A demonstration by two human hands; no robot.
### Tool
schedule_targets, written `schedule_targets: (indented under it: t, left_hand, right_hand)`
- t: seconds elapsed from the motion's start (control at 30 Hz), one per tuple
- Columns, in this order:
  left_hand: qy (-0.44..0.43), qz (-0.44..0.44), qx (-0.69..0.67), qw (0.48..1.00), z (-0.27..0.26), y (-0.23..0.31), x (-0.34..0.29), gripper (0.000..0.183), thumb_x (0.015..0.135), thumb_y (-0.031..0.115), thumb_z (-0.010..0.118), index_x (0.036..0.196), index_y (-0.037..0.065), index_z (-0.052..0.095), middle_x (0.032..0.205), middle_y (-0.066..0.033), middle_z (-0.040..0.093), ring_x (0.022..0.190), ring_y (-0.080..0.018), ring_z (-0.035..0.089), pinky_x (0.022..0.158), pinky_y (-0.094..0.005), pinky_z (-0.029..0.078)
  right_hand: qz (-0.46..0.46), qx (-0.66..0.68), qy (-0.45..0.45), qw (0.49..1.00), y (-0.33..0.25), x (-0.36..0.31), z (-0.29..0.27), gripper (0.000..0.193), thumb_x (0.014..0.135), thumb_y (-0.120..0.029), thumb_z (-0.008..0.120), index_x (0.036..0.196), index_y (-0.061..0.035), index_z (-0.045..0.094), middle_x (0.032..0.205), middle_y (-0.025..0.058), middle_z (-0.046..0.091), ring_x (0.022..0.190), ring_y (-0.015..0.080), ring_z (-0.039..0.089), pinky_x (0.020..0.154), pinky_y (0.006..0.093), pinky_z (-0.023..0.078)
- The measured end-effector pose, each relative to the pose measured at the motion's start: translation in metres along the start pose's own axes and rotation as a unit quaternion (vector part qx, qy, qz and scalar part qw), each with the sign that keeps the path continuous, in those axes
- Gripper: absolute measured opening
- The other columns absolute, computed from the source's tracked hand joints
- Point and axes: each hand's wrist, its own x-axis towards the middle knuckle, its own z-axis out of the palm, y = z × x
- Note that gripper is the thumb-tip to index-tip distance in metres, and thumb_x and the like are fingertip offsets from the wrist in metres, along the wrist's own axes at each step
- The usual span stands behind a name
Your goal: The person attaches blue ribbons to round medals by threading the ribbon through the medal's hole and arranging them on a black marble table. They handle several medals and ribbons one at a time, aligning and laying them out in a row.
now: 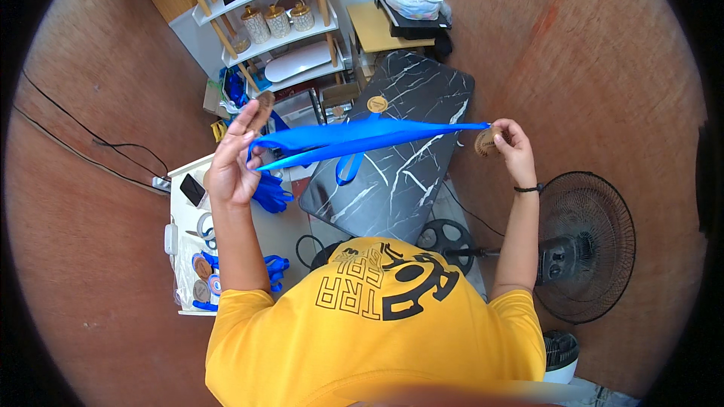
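A blue ribbon [362, 136] is stretched between my hands, above the black marble-patterned table. My right hand [516, 152] pinches a round brown medal [485, 142] at the ribbon's right end. At the other end the ribbon loops around the fingers of my left hand [235, 158]. A second brown disc [262, 111], seen nearly edge-on, is at that hand's fingertips. On the table lies another round medal [377, 104], and a blue ribbon loop [348, 169] shows below the stretched ribbon.
The black table [407, 188] stands ahead. At left, a white table [181, 211] holds a phone [192, 190], scissors [205, 235], medals and blue ribbons. A shelf [279, 45] with trophies and jars is at the back. A standing fan [584, 249] is close to my right arm.
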Motion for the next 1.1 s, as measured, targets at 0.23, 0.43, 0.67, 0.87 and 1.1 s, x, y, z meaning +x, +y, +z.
schedule_targets:
  t: [0.23,0.43,0.67,0.87,1.1]
  left_hand:
    - [0.041,-0.007,0.19,0.981,0.004,-0.019,0.0,0.048,0.092,0.002,0.062,0.138,0.002,0.047,0.122,-0.0086,0.059,0.061,-0.0025,0.05,0.043,-0.0149,0.037]
    - [0.106,0.009,0.211,0.972,-0.01,-0.023,0.007,0.043,0.095,0.005,0.06,0.136,0.003,0.049,0.122,-0.0066,0.06,0.05,-0.0013,0.044,0.035,-0.0158,0.029]
    - [0.007,0.049,0.123,0.991,-0.014,-0.024,0.002,0.065,0.085,-0.002,0.066,0.145,0.0,0.039,0.134,-0.01,0.055,0.074,-0.0038,0.056,0.056,-0.0149,0.043]
    - [-0.018,-0.016,0.102,0.995,-0.01,-0.022,-0.003,0.073,0.081,-0.007,0.064,0.148,0.0,0.034,0.138,-0.0136,0.051,0.067,-0.0033,0.054,0.053,-0.0164,0.043]
    - [0.012,-0.006,0.038,0.999,-0.019,-0.023,-0.001,0.061,0.094,-0.003,0.055,0.15,0.002,0.03,0.141,-0.0148,0.05,0.049,0.0018,0.045,0.038,-0.0099,0.036]
  right_hand:
    - [-0.096,0.071,0.112,0.986,-0.005,0.004,-0.008,0.021,0.094,-0.001,0.058,0.115,-0.0026,0.06,0.111,0.0022,0.06,0.103,0.0114,0.054,0.093,0.0258,0.042]
    - [-0.124,0.022,0.063,0.99,-0.028,-0.003,-0.017,0.02,0.094,0.0,0.057,0.114,-0.0006,0.059,0.111,0.0038,0.06,0.104,0.0126,0.055,0.094,0.0265,0.042]
    - [-0.011,-0.098,-0.005,0.995,-0.024,-0.013,-0.033,0.018,0.092,0.001,0.055,0.109,-0.0003,0.061,0.107,0.002,0.061,0.1,0.0118,0.057,0.091,0.0258,0.044]
    - [-0.033,-0.091,0.003,0.995,-0.021,-0.017,-0.03,0.017,0.092,0.0,0.056,0.108,-0.001,0.061,0.106,0.0022,0.061,0.1,0.0118,0.057,0.091,0.0262,0.043]
    - [-0.027,-0.042,-0.035,0.998,-0.018,-0.019,-0.028,0.015,0.092,0.0,0.057,0.107,-0.0021,0.062,0.103,0.0012,0.061,0.095,0.0105,0.055,0.087,0.0254,0.043]
